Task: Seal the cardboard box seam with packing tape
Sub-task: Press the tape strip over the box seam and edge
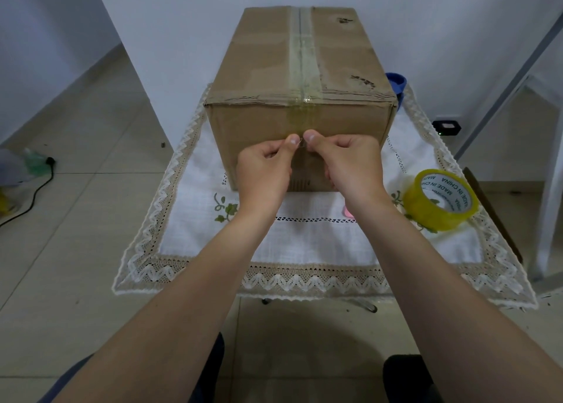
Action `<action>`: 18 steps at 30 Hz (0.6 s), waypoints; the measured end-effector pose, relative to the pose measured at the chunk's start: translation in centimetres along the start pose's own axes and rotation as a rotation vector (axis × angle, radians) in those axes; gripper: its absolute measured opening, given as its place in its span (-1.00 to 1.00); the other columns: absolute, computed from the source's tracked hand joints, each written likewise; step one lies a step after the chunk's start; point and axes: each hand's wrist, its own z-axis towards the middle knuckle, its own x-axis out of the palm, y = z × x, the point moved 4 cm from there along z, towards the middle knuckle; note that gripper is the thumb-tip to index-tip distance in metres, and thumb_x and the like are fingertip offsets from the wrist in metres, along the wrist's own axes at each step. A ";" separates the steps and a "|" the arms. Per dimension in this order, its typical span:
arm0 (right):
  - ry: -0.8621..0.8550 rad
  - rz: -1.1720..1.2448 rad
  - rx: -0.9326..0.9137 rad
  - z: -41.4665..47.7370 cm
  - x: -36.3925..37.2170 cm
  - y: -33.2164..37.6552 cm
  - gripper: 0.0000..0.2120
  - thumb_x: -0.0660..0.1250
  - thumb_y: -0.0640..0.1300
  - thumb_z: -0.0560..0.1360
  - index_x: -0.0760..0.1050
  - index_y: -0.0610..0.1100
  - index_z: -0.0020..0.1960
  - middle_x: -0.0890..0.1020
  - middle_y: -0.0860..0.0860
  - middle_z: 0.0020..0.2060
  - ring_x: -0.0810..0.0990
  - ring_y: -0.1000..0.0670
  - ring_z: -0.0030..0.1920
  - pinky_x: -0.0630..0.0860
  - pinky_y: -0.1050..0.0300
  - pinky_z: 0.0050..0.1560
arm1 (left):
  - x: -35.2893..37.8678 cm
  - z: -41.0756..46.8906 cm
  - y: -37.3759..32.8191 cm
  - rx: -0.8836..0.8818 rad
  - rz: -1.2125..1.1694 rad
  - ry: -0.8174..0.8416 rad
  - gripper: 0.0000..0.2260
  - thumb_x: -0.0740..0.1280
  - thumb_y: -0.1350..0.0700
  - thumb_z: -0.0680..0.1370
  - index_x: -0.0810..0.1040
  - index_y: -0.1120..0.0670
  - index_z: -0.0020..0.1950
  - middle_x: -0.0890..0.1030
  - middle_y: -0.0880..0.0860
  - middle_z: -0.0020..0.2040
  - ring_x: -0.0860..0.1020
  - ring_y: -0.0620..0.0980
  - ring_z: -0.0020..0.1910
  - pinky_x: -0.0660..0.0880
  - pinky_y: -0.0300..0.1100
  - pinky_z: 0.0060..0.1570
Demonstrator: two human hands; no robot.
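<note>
Step in hand: the end of the clear strip of packing tape [300, 67] is being handled low on the near face of the brown cardboard box [262, 58], judging by the hand positions.
Left hand [263, 171]: fingers curled, thumb and forefinger pinched together at the tape's lower end.
Right hand [350, 162]: the same pinch, its thumb tip just beside the left thumb tip.
What they pinch: probably the tape tail; the film is too clear to be sure.
Doing it well: keep the tail taut and centred under the seam, then press it flat from the top edge downward so no bubble or wrinkle stays at the corner fold.
Box: stands on the counter, covered by a white lace-edged cloth [304, 238], its near face touching both hands.
Seam: tape already runs along the top, well beyond the hands.
Yellow roll of packing tape [440, 201]: lies on the cloth, right of the right hand, apart from it.
</note>
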 end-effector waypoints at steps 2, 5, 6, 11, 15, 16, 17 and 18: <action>0.002 -0.012 -0.005 0.0 0.0 0.0 -0.71 0.50 0.11 0.50 0.73 -0.09 -0.25 0.44 0.09 -0.66 0.39 0.16 -0.58 0.36 0.30 -0.45 | 0.0 0.1 0.1 0.001 0.003 -0.009 -0.85 0.45 -0.03 0.60 0.72 -0.03 -0.13 0.48 -0.15 -0.59 0.44 -0.23 -0.55 0.45 -0.23 -0.31; 0.036 -0.068 -0.023 0.0 -0.5 0.1 -0.71 0.48 0.16 0.50 0.74 -0.05 -0.21 0.45 0.07 -0.65 0.39 0.14 -0.57 0.35 0.30 -0.46 | 0.0 0.1 0.3 -0.004 0.002 -0.014 -0.84 0.45 -0.04 0.60 0.73 0.02 -0.07 0.48 -0.16 -0.59 0.44 -0.26 -0.55 0.44 -0.30 -0.37; 0.057 -0.088 -0.026 0.0 -0.8 0.2 -0.71 0.47 0.17 0.50 0.75 -0.03 -0.20 0.46 0.06 -0.65 0.38 0.14 -0.58 0.33 0.32 -0.48 | 0.0 0.1 0.3 -0.004 0.000 -0.012 -0.84 0.45 -0.03 0.60 0.73 0.02 -0.07 0.48 -0.16 -0.60 0.43 -0.26 -0.56 0.43 -0.34 -0.40; 0.186 -0.235 0.010 -0.2 -2.2 2.2 -0.64 0.41 0.26 0.52 0.73 -0.01 -0.18 0.54 -0.01 -0.60 0.42 0.12 -0.60 0.35 0.34 -0.54 | -0.1 0.1 0.2 0.000 0.017 0.018 -0.84 0.44 -0.02 0.61 0.73 0.03 -0.06 0.48 -0.16 -0.60 0.44 -0.26 -0.55 0.46 -0.31 -0.36; 0.297 -0.619 0.016 -0.5 -3.0 3.0 -0.43 0.33 0.34 0.51 0.66 -0.17 -0.28 0.62 -0.01 -0.58 0.49 0.07 -0.59 0.55 0.12 -0.31 | -0.1 0.0 0.1 -0.024 0.010 0.035 -0.84 0.45 -0.03 0.61 0.70 -0.03 -0.14 0.47 -0.15 -0.60 0.44 -0.24 -0.55 0.48 -0.23 -0.30; 0.293 -0.691 -0.017 -0.5 -3.2 3.1 -0.43 0.33 0.32 0.52 0.65 -0.17 -0.31 0.61 0.00 -0.59 0.49 0.06 -0.59 0.59 0.07 -0.26 | -0.1 -0.1 0.1 -0.027 0.006 0.035 -0.84 0.45 -0.03 0.61 0.69 -0.04 -0.15 0.47 -0.15 -0.60 0.44 -0.24 -0.56 0.48 -0.22 -0.29; 0.265 -0.708 -0.086 -0.4 -3.3 3.5 -0.45 0.35 0.31 0.52 0.65 -0.15 -0.33 0.59 0.01 -0.59 0.48 0.07 -0.59 0.59 0.05 -0.25 | -0.1 -0.1 0.1 -0.030 0.003 0.034 -0.84 0.45 -0.03 0.61 0.68 -0.05 -0.15 0.47 -0.15 -0.60 0.44 -0.24 -0.56 0.49 -0.21 -0.28; 0.213 -0.685 -0.192 -0.3 -3.5 4.2 -0.48 0.37 0.30 0.51 0.65 -0.13 -0.32 0.56 0.02 -0.59 0.45 0.08 -0.58 0.55 0.07 -0.29 | -0.1 0.0 0.0 -0.034 0.002 0.034 -0.84 0.45 -0.03 0.61 0.68 -0.06 -0.17 0.48 -0.16 -0.60 0.44 -0.24 -0.55 0.50 -0.19 -0.27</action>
